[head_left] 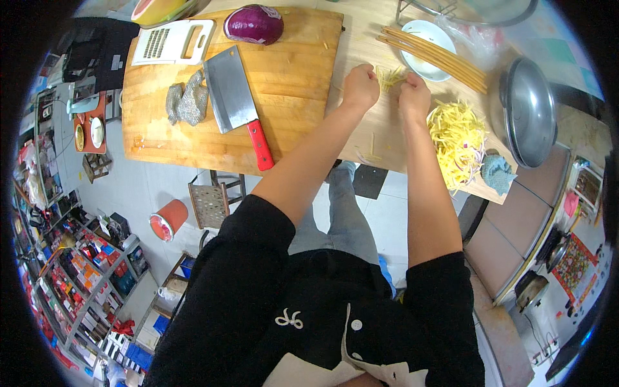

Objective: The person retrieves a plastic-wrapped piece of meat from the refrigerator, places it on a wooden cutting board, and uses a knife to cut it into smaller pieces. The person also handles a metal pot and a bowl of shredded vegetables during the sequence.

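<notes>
My left hand (361, 87) and right hand (414, 97) are raised over a pale wooden counter (362, 138), both with curled fingers, at either side of some loose yellow shreds (389, 76). What either hand grips is too small to make out. A large heap of yellow shreds (458, 138) with purple bits lies beside my right wrist. A white bowl (427, 74) with long wooden sticks (438, 55) across it stands just beyond my right hand. Left of my left hand, a cleaver (229, 87) with a red handle rests on a thick cutting board (290, 77).
A red cabbage piece (253, 24), a white slicer (171, 48) and crumpled silver mesh (187, 100) are on the board. A dark pot (532, 109) and blue cloth (496, 171) sit at the right. A stool (208, 203) and red bucket (169, 219) stand below.
</notes>
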`<state>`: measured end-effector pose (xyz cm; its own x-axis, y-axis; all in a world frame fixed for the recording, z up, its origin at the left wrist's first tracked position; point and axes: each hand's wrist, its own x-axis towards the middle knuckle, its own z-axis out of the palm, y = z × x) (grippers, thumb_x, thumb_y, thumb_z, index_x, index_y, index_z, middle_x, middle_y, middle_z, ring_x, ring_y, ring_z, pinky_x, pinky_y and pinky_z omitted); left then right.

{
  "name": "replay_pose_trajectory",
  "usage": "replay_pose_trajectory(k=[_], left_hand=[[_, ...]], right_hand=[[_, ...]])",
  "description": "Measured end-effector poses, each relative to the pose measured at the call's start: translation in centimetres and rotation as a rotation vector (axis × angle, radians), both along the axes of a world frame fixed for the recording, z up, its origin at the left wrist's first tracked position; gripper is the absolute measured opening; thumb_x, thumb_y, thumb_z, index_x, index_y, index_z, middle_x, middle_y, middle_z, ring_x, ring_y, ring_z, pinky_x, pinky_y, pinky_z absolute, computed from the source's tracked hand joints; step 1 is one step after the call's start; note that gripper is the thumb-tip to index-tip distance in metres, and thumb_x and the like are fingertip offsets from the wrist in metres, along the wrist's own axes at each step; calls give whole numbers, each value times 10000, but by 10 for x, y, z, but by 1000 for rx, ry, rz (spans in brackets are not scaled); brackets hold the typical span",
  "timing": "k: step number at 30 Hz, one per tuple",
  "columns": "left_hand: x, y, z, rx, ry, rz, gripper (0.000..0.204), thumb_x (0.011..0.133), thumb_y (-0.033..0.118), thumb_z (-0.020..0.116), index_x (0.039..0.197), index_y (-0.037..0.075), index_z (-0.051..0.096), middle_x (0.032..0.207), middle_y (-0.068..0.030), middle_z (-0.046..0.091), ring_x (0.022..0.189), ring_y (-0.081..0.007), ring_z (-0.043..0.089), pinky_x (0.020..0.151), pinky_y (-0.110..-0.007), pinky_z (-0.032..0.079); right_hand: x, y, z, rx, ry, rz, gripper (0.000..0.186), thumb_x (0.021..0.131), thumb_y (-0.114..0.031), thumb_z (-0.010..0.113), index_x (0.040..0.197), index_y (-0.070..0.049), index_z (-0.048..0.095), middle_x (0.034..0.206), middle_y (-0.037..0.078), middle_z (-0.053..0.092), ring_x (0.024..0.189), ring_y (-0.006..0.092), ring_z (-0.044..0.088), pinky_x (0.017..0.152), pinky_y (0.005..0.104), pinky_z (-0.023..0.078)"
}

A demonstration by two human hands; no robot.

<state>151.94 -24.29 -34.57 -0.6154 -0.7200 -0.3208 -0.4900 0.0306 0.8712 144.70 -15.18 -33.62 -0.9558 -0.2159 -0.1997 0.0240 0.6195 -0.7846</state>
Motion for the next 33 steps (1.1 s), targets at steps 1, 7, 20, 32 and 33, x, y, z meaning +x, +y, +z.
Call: replay_pose_trajectory(k=[1,7,20,32,33], left_hand=[[-3,0,-1,18,-35,-27,191,761,41,521,902,-23,633,832,-176,631,795,-309,601,704,-352,477],[-16,1,-5,505,76,105,172,810,-13,502,939,-47,609,820,-95,607,702,-175,566,645,-289,472],[8,83,124,754,337,-141,274,861,59,526,1108,-58,545,1002,-91,587,934,-152,557,836,-253,436],[19,118,105,710,322,-89,286,857,120,579,1084,-54,586,994,-98,627,919,-145,581,857,-256,448],[25,104,99,707,327,-65,286,856,135,587,1073,-51,589,989,-102,628,901,-139,587,838,-257,465]], right_hand=[[0,-4,-1,14,6,42,307,783,-118,521,1044,18,610,1009,206,623,923,311,608,817,340,453],[18,-23,-7,-58,-12,66,222,780,-70,532,943,21,651,907,199,640,806,299,624,754,346,471],[36,88,103,-362,18,-32,268,833,-25,470,1058,30,604,1025,137,589,927,192,568,813,291,459],[13,186,133,-239,44,-206,269,870,-32,442,1080,24,600,1057,119,620,1005,179,572,885,288,426],[15,185,134,-296,42,-225,267,854,5,435,1055,43,608,1011,119,637,970,170,585,882,279,422]])
